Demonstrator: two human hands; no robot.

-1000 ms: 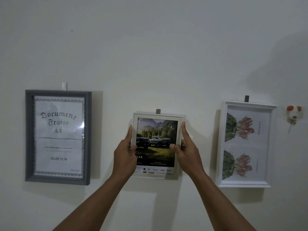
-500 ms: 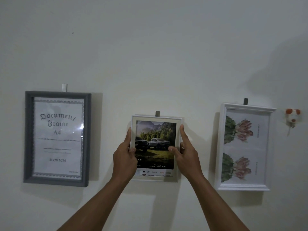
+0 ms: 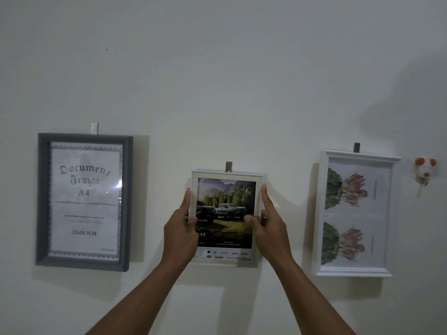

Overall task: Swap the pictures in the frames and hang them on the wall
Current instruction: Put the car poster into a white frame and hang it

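Note:
A small white frame with a picture of two trucks in a forest is against the wall, just under a dark hook. My left hand grips its left edge and my right hand grips its right edge, thumbs on the glass. To the left hangs a grey frame holding a sheet that reads "Document Frame A4". On the right hangs a larger white frame with a flower picture turned sideways.
A white hook tops the grey frame and a dark hook tops the right white frame. A small white and orange figure sticks to the wall at far right. Bare pale wall fills the upper view.
The small frame has shifted slightly lower with both hands still on its edges. The view has drifted a little; the other frames have not moved.

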